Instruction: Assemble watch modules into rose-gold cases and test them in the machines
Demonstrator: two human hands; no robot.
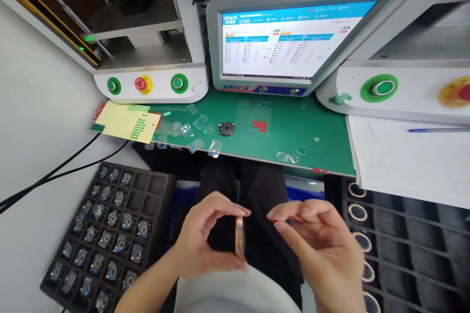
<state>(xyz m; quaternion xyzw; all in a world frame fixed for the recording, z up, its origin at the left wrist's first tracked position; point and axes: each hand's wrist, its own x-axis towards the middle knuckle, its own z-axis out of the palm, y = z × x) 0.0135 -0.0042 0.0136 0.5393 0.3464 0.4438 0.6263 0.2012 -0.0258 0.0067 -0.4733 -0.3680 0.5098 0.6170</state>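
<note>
My left hand (200,239) grips a gold watch case (239,242) by its two ends, thumb below and fingers above. The case is turned edge-on, so its faces are mostly hidden and its side with a button shows. A short gap to the right, my right hand (323,242) pinches a tiny red piece (275,221), which looks like a red sticker, between thumb and forefinger. On the green bench mat (293,132) ahead lies a round dark watch body (226,129), back side up. Beside it, a clear sheet carries rows of red stickers (260,125).
Crumpled clear films (187,130) litter the mat near yellow sheets of green dots (128,122). At left is a foam tray (161,181) of wrapped watch parts; at right, another tray (400,254) holds round cases. A monitor (282,54), machine buttons and paper with a pen (436,130) surround the bench.
</note>
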